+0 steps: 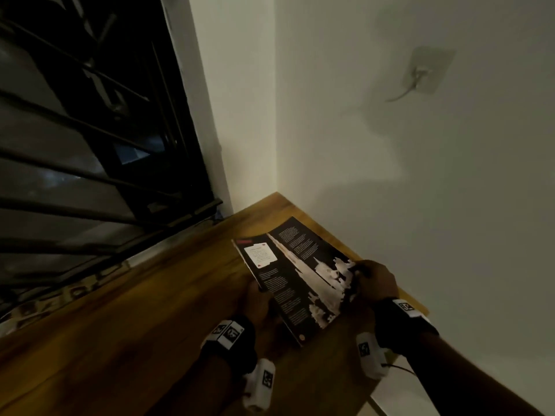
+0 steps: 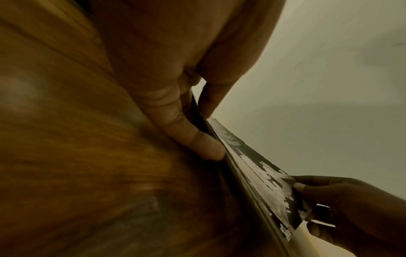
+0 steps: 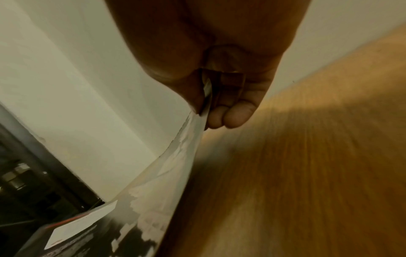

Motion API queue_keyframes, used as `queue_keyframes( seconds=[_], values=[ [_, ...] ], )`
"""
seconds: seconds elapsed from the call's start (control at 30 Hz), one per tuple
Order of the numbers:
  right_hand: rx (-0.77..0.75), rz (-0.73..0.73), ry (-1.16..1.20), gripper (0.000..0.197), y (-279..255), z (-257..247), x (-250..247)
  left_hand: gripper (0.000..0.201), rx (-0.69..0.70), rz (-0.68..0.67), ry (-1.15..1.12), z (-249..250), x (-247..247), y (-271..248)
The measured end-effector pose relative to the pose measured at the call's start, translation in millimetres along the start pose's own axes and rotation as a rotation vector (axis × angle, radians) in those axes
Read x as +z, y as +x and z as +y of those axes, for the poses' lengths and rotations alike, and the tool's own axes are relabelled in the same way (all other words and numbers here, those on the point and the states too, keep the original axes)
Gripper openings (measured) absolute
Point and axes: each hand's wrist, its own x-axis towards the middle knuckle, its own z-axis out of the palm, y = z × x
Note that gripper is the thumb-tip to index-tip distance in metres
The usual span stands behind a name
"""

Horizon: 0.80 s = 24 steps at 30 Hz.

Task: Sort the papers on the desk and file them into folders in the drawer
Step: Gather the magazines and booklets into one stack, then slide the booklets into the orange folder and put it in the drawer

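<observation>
An open magazine (image 1: pixel 295 277) with dark pages (white text blocks and a torn-looking white picture across the spread) is held just above the wooden desk (image 1: pixel 126 319), near the desk's far corner where two pale walls meet. Its left edge is pinched by the left hand (image 1: pixel 259 298), thumb on the upper face and a finger beneath, as seen in the left wrist view (image 2: pixel 175 125). Its right edge is gripped by the right hand (image 1: pixel 377 279), the page corner clamped between thumb and curled fingers (image 3: pixel 232 114). Both wrists are strapped with black bands carrying white marker blocks. A barred window (image 1: pixel 90 130) stands to the left of the desk, and a wall socket (image 1: pixel 428 69) with a dangling cord is mounted high above the desk's right side.
</observation>
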Motion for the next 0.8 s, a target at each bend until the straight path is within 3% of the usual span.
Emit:
queue_keyframes(
  seconds=[0.1,0.23,0.3,0.33,0.37,0.4,0.47,0.5,0.6,0.67,0.8],
  values=[
    [0.027,-0.035,-0.021,0.031,11.3,5.7,-2.7,0.035,-0.061,0.011,0.036,-2.1,9.6,8.3],
    [0.076,-0.029,-0.047,0.036,11.6,10.0,-0.7,0.038,-0.066,0.188,0.157,-1.1,7.2,9.8],
    [0.065,-0.018,-0.073,0.044,7.8,11.8,-1.2,0.044,-0.056,0.299,0.332,0.6,-1.5,4.7],
    [0.053,-0.017,-0.075,0.046,5.3,12.2,-1.4,0.047,-0.048,0.341,0.317,6.1,-7.6,-2.2],
    [0.043,-0.023,-0.077,0.047,0.9,9.2,-1.2,0.049,-0.020,0.288,0.583,3.8,-16.5,-5.3],
    [0.028,-0.023,-0.082,0.047,-4.7,5.3,1.3,0.059,0.027,0.291,0.765,2.1,-26.1,-17.2],
    [-0.023,0.012,-0.092,0.047,-19.7,-6.2,8.1,0.106,0.048,0.308,0.654,8.8,-38.0,-35.4],
    [-0.060,0.034,-0.080,0.045,-28.4,-14.9,14.2,0.110,0.052,0.362,0.732,4.5,-48.4,-36.6],
    [-0.193,0.007,-0.046,0.044,-57.7,-48.2,36.9,0.072,0.071,0.457,0.859,3.0,-70.6,-64.2],
    [-0.224,-0.082,-0.051,0.048,-72.3,-71.0,51.0,0.065,0.144,0.474,0.904,-1.7,-82.3,-79.9],
    [-0.282,-0.172,-0.074,0.048,-116.5,-116.4,82.9,0.062,0.197,0.442,0.707,-10.7,-121.6,-131.4]
  ],
)
